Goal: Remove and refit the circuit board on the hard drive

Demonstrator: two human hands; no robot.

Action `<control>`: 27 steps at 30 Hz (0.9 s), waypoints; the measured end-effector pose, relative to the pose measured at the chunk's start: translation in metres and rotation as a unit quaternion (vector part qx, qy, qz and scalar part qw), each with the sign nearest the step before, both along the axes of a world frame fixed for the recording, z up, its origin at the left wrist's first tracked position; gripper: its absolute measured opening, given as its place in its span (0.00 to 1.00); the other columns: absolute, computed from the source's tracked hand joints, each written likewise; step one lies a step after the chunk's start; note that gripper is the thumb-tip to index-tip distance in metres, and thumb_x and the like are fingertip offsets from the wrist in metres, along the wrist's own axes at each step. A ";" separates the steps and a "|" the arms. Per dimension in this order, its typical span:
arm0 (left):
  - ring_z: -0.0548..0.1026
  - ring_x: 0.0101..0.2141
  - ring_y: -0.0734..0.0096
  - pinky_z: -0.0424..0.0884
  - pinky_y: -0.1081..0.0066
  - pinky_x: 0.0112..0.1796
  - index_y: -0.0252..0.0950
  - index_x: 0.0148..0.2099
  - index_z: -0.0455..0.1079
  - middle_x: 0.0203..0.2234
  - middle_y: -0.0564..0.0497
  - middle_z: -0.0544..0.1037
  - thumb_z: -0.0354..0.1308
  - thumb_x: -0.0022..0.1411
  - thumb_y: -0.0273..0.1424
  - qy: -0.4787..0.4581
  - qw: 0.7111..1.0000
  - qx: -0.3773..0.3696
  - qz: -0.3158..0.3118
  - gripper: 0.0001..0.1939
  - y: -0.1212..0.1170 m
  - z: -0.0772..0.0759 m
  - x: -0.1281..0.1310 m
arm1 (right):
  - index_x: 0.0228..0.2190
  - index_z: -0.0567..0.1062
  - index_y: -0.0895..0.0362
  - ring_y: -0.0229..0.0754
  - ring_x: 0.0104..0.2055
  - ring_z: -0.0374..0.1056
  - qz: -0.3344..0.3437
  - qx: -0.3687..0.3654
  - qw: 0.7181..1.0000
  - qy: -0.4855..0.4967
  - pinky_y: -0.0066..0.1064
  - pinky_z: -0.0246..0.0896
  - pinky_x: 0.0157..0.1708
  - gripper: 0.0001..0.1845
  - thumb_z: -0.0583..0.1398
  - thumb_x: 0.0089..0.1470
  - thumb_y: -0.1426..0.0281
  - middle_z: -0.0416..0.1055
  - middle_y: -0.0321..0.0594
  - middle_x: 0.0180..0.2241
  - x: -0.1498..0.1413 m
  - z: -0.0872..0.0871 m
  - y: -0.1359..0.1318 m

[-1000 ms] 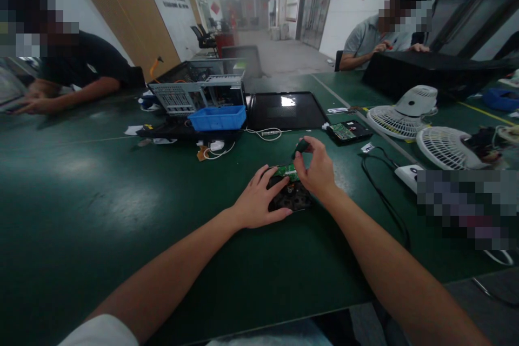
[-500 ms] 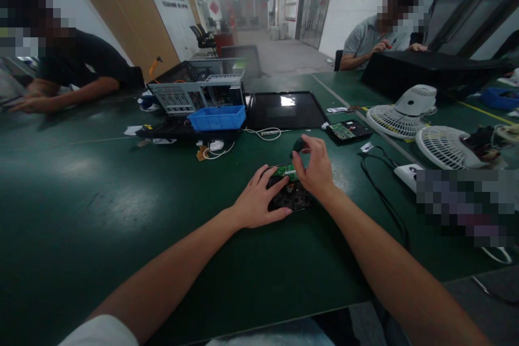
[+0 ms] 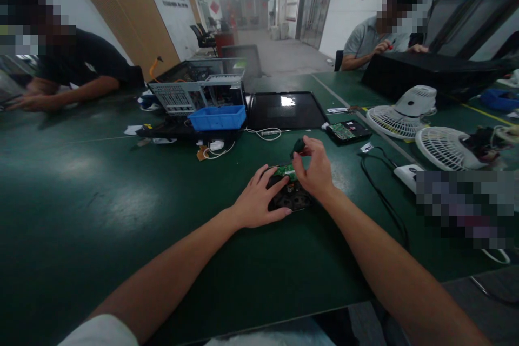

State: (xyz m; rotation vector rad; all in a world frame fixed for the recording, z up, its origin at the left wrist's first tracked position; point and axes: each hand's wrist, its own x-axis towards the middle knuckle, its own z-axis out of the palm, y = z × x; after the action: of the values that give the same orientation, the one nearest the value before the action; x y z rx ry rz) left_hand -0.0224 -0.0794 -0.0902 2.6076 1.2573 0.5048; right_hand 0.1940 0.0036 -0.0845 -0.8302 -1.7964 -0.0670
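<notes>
A black device part (image 3: 298,197) with a green circuit board (image 3: 287,172) along its far side lies on the table in front of me. My left hand (image 3: 261,198) rests over its left side, fingers spread and thumb stretched along the near edge. In my right hand (image 3: 315,165), thumb and fingers pinch the dark rounded handle of a screwdriver (image 3: 299,147) above the board. The screwdriver's shaft and tip are hidden by the hand. Part of the device is covered by both hands.
Beyond are a blue tray (image 3: 219,118), an opened metal computer case (image 3: 178,98) and a black panel (image 3: 286,111). A hard drive (image 3: 348,131), white fans (image 3: 393,119) and a power strip (image 3: 407,173) with black cable lie rightward. Two people sit across the table.
My left hand and the device stay where they were. My right hand shifts very slightly, and the screwdriver handle looks a little turned.
</notes>
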 end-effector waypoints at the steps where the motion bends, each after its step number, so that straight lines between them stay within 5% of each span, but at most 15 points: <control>1: 0.40 0.73 0.34 0.52 0.35 0.67 0.46 0.76 0.53 0.74 0.41 0.45 0.55 0.64 0.61 0.001 1.000 0.000 0.000 0.46 0.000 0.000 0.000 | 0.64 0.59 0.51 0.47 0.45 0.74 -0.003 -0.001 1.000 0.000 0.45 0.78 0.43 0.29 0.60 0.64 0.69 0.68 0.51 0.55 0.000 0.000 0.000; 9: 0.40 0.73 0.36 0.52 0.35 0.67 0.46 0.76 0.52 0.75 0.41 0.45 0.54 0.65 0.61 0.006 1.000 0.001 0.002 0.46 0.000 0.000 0.000 | 0.61 0.59 0.51 0.49 0.52 0.74 -0.002 0.001 0.999 0.037 0.46 0.79 0.45 0.27 0.62 0.64 0.68 0.65 0.54 0.62 0.000 0.004 0.002; 16: 0.41 0.73 0.35 0.53 0.34 0.66 0.49 0.76 0.52 0.75 0.43 0.45 0.55 0.64 0.61 0.000 1.000 -0.006 0.001 0.46 0.000 0.001 -0.001 | 0.58 0.64 0.51 0.50 0.49 0.72 -0.039 0.022 0.999 0.010 0.48 0.78 0.44 0.24 0.63 0.63 0.67 0.69 0.49 0.52 0.002 0.010 -0.002; 27: 0.41 0.73 0.34 0.53 0.34 0.66 0.49 0.76 0.52 0.75 0.43 0.45 0.56 0.64 0.60 -0.005 1.000 -0.002 0.003 0.45 0.000 0.000 0.000 | 0.61 0.61 0.51 0.48 0.46 0.74 -0.019 -0.027 0.999 0.032 0.47 0.78 0.44 0.28 0.61 0.62 0.70 0.70 0.49 0.53 0.003 0.004 -0.001</control>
State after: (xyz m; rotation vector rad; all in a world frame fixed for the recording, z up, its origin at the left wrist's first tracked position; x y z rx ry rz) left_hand -0.0224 -0.0796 -0.0905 2.5962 1.2619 0.5162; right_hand 0.1971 0.0029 -0.0805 -0.8958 -1.7289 -0.0178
